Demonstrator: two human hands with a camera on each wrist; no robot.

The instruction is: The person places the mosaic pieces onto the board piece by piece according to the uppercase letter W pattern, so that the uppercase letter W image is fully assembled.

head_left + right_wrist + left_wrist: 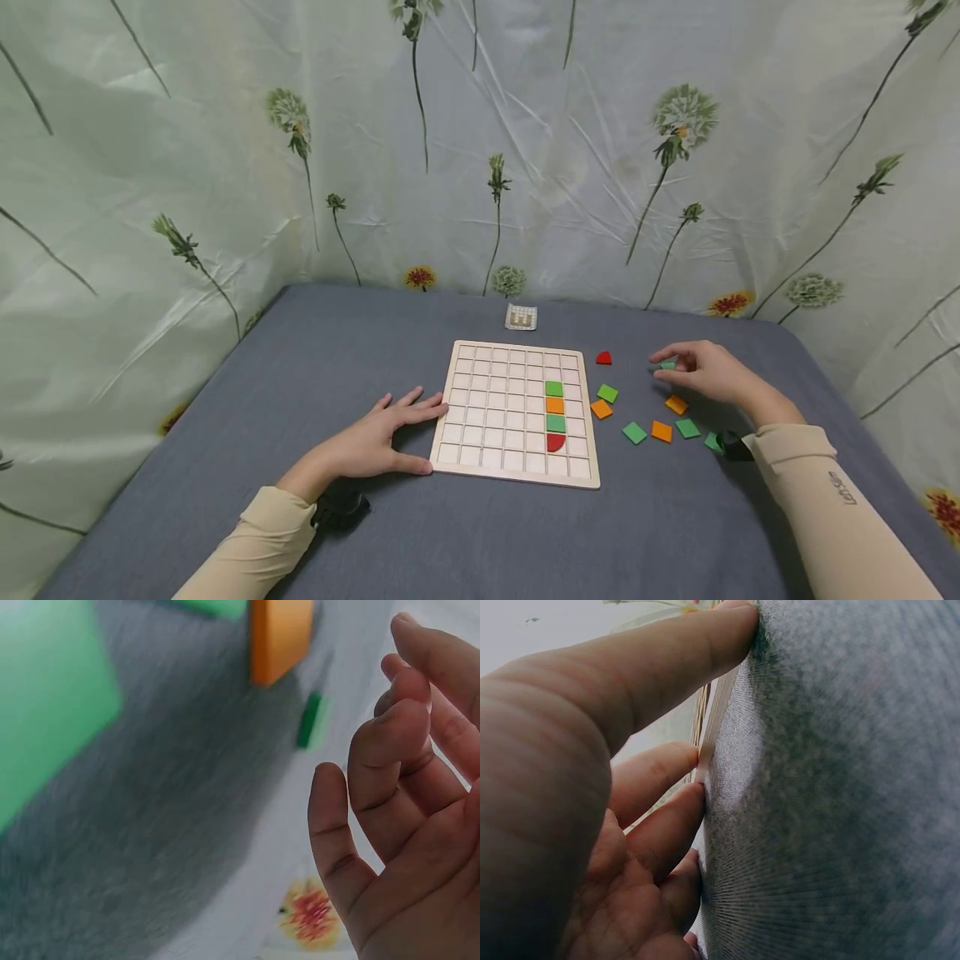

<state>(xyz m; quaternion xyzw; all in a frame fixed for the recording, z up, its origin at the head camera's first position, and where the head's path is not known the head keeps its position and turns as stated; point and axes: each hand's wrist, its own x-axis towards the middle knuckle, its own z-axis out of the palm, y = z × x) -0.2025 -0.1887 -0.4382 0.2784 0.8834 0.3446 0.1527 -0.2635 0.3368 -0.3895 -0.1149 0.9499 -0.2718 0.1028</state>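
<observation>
A pale wooden grid board (480,414) lies on the table. In one of its columns sit a light green tile (553,388), an orange tile (555,405), a darker green tile (556,423) and a red quarter-round tile (556,442). My left hand (393,435) has its fingers spread, with thumb and fingertips touching the board's left edge. Right of the board, my right hand (708,372) hovers with loosely bent fingers over a green tile (667,365). In the right wrist view that small green tile (313,720) stands apart from the fingers, and nothing is held.
Loose tiles lie between board and right hand: a red one (603,358), a light green one (607,393), several orange ones (662,431) and several green ones (634,432). Behind the board is a small printed card (521,317). A flowered curtain (465,208) hangs behind the grey-covered table (360,350).
</observation>
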